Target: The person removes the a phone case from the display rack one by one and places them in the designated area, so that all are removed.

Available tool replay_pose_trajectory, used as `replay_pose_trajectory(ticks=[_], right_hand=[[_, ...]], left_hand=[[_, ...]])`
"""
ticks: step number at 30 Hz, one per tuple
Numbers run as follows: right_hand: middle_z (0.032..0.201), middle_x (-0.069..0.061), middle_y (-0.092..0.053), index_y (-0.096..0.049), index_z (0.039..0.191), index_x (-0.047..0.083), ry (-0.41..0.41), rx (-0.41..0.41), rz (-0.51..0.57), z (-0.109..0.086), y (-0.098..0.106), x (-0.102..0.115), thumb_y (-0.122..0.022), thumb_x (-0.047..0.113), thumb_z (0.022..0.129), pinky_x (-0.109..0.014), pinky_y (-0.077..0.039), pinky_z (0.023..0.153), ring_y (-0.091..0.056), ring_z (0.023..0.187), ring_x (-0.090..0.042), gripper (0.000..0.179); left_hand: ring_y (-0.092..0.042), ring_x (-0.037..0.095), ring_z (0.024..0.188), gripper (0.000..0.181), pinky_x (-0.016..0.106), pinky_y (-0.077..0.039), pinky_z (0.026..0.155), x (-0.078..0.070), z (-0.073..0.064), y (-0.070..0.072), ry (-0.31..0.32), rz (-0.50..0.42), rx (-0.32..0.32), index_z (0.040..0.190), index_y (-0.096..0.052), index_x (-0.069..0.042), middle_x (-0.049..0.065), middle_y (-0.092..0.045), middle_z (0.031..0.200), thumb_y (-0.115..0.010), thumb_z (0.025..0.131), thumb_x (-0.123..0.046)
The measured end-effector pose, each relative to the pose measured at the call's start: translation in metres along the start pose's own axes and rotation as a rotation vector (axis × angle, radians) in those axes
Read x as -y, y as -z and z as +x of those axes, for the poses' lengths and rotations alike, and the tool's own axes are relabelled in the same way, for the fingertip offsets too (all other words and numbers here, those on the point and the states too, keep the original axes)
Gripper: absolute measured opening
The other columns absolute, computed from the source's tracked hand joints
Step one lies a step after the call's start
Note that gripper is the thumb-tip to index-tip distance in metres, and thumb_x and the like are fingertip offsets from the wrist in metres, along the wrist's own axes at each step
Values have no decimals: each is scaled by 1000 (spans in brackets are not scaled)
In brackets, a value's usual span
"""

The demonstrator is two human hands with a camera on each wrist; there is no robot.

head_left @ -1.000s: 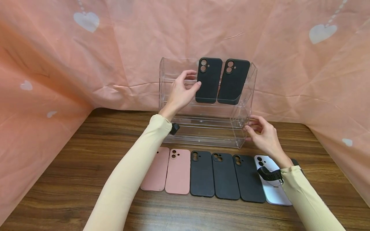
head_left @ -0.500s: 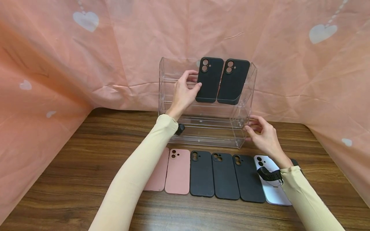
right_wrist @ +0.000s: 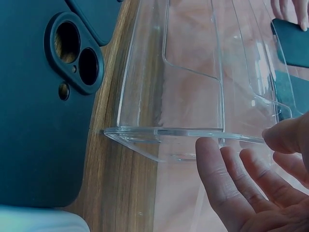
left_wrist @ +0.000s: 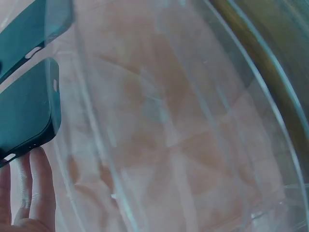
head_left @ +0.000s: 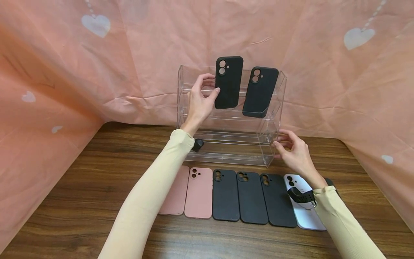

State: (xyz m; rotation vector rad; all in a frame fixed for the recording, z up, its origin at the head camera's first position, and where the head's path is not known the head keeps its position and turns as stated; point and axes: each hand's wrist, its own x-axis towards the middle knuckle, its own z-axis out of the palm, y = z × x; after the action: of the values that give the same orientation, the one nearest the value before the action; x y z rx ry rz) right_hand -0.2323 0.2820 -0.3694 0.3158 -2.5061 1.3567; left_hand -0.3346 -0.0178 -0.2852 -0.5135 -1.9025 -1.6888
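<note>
A black phone case (head_left: 228, 82) is pinched along its left edge between the thumb and fingers of my left hand (head_left: 201, 99). It hangs slightly raised over the top tier of a clear acrylic display rack (head_left: 223, 158). Beside it, apart, a second black phone case (head_left: 260, 91) leans in that tier. In the left wrist view, fingers (left_wrist: 41, 188) show behind the held case (left_wrist: 24, 108). My right hand (head_left: 295, 153) holds the rack's right side panel, thumb at its edge (right_wrist: 285, 135) and fingers against the outer face (right_wrist: 217, 179).
In front of the rack lies a row of phone cases on the wooden table (head_left: 74, 201): pink ones (head_left: 198, 194), several black ones (head_left: 226, 196) and a white one (head_left: 307, 216) partly under my right wrist. Pink cloth (head_left: 145, 46) hangs behind and at the sides.
My left hand has lifted its case up and to the left, widening the gap to the second case. Before that it shifted slightly right. My right hand stays put.
</note>
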Motion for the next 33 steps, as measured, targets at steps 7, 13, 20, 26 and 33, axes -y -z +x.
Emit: replay_pose_trajectory(ticks=[7,13,20,26,33], right_hand=[[115,-29,-64,-48,143,-5,3,-4,-10,-1,0,-2,-62,-3,97,-30,-64,60,-65,84,9,49],[115,-29,-63,-48,143,-5,3,0,-11,-1,-1,-2,-62,-4,97,-30,-64,60,-65,84,8,48],[115,-29,-64,-48,143,-5,8,-2,-14,1,1,-2,-61,-3,97,-29,-64,60,-64,83,9,48],[116,-29,-63,-47,145,-4,-3,1,-29,2,1,-4,-62,-2,97,-26,-63,60,-63,84,10,50],[116,-29,-63,-48,144,-4,-6,1,-14,1,0,-4,-62,-2,97,-27,-63,60,-64,84,9,49]], left_hand=[[-72,28,94,38,36,-65,78,-14,-4,11,-10,-70,20,129,-60,-7,15,-70,109,-69,93,-1],[-73,25,79,40,43,-66,71,-21,-17,23,45,-107,63,130,-61,-12,12,-69,108,-70,92,-3],[-72,18,75,43,44,-66,70,-26,-33,36,83,-119,103,132,-60,-12,13,-69,110,-71,91,-3],[-74,23,76,45,46,-66,70,-26,-52,48,117,-102,138,133,-61,-16,12,-69,110,-72,91,-4],[-76,21,81,47,39,-66,71,-25,-72,62,138,-40,164,134,-61,-17,12,-72,111,-74,90,-5]])
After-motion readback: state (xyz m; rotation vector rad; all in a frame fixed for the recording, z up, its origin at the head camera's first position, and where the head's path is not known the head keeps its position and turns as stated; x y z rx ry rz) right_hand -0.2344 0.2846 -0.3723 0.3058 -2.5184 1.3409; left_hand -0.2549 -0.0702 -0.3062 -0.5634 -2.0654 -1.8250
